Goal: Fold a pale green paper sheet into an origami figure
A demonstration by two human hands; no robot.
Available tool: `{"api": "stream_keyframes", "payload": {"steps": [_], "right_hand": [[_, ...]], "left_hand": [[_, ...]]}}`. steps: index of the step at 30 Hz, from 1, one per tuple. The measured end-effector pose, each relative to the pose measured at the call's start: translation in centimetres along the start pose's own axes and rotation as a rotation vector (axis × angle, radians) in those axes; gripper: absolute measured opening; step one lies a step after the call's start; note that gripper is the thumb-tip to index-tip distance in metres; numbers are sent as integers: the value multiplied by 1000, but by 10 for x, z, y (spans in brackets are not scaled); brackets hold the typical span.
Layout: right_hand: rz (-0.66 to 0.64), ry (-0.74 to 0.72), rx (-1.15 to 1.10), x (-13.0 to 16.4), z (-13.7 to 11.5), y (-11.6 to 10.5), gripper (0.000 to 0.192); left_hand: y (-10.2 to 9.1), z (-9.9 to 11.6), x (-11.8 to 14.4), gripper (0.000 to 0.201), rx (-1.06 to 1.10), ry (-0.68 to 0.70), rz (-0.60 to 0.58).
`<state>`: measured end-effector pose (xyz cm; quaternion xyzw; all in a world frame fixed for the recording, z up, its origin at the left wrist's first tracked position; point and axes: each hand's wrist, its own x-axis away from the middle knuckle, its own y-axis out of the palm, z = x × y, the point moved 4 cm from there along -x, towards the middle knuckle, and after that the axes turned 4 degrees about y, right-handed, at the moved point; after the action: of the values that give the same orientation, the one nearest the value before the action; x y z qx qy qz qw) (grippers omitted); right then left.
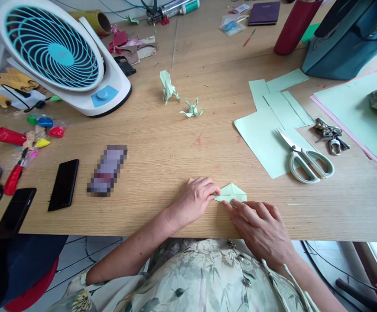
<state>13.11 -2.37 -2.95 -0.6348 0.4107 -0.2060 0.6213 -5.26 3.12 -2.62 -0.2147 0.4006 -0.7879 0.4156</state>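
Observation:
A small piece of folded pale green paper (232, 191) lies on the wooden table near its front edge, with creases and a pointed left end. My left hand (196, 195) pinches that left tip between thumb and fingers. From the right, my right hand (256, 221) rests over the lower edge of the paper, its fingers stretched out and pressing on it. Further back stand two green folded paper figures: a taller one (168, 86) and a low, spread one (192, 108).
White-handled scissors (310, 164) lie on green paper sheets (260, 138) at the right, beside keys (333, 136). A red bottle (295, 28) and teal bag (344, 43) stand behind. At the left are a fan (61, 54) and phones (63, 184).

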Motion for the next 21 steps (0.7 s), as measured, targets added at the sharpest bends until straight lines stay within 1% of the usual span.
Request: {"api": "stream_keyframes", "payload": {"steps": [3,6,10,15,18,21], "right_hand": [[-11,-20,69,-6,-4,-1,50],[-12,-43,113,-10,-7,-2,47],[-25,-72,126,-15,-10,-5,44],[-63,-94,138,-25,-11,-9,40],[-79,-106,139,-29,-10,-9,38],[-112,-139,129,-30,-7,-5,43]], "left_hand": [[2,-3,1,16,-14,16,-25],[1,-5,2,22,-27,43,-55],[-6,-6,0,27,-7,101,-119],[-16,-7,-5,26,8,173,-207],[-18,-7,-6,29,3,202,-229],[-19,-9,-8,31,-21,214,-233]]}}
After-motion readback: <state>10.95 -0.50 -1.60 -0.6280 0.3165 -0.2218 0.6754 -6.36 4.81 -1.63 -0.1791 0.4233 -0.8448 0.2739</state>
